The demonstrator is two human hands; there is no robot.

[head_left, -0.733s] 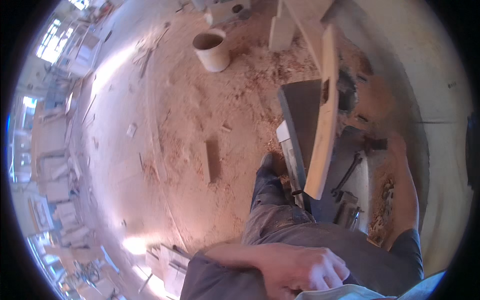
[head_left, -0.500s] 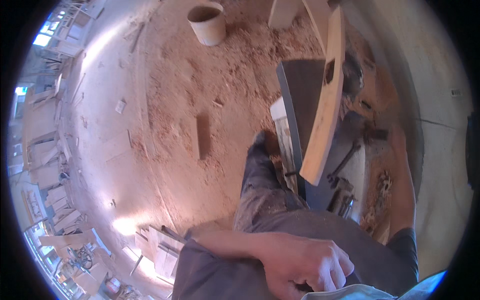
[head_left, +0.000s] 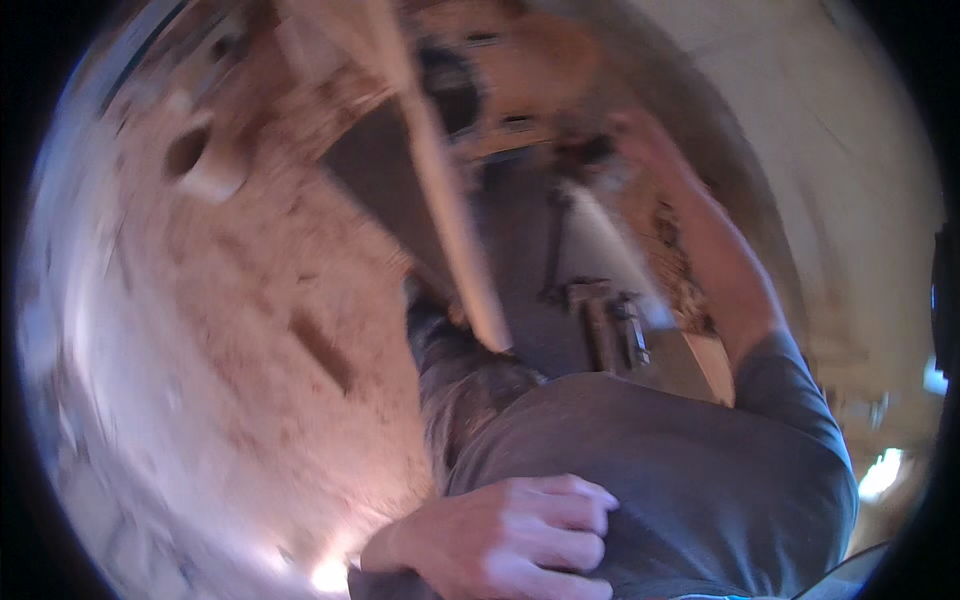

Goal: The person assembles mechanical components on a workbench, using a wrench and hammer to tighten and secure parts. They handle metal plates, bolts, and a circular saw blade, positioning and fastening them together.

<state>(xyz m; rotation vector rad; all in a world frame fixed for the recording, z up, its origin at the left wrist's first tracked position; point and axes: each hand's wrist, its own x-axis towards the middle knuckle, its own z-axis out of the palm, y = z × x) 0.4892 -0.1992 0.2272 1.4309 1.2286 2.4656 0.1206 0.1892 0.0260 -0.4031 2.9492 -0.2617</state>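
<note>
Left hand (head_left: 505,535) lay low in the head view, its fingers curled together and pressed flat against the grey shirt (head_left: 680,470) at the person's belly, gripping nothing that could be made out. Right hand (head_left: 640,135) was stretched far up and away along a bare forearm, reaching the cluttered top of the dark desk (head_left: 530,250); motion blur hid its fingers, so whether they were spread or pinched on something could not be told. A long pale wooden plank (head_left: 445,200) slanted across the desk between the two hands, its lower end just above the person's trouser leg (head_left: 455,375). Small dark metal tools (head_left: 610,325) sat on the desk near the shirt. To the left, a pale bucket (head_left: 205,165) stood on the sawdust-covered floor (head_left: 240,400), well apart from both hands.
</note>
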